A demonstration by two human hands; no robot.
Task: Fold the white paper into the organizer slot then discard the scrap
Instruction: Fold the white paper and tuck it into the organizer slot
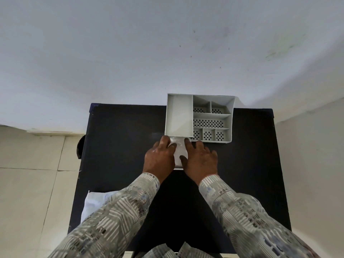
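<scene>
both hands flat on the white paper (180, 152), pressing it onto the dark worktop (119, 146) right at the near edge of the grey organizer (230, 125). left hand (160, 159) covers the paper's left side, fingers spread and pointing toward the organizer; right hand (200, 161) covers the right side, thumb lying across the paper. neither is gripping, palms down, fingers extended. paper shows only as a narrow strip between the two hands, far end touching or just under the organizer's big left slot (179, 116) (can't tell which). that slot looks bare inside; smaller perforated compartments sit to its right. organizer stands at the far edge of the worktop against the wall. second crumpled white sheet (93, 202) at the near left corner of the worktop, partly hidden by the patterned left sleeve (115, 216)
</scene>
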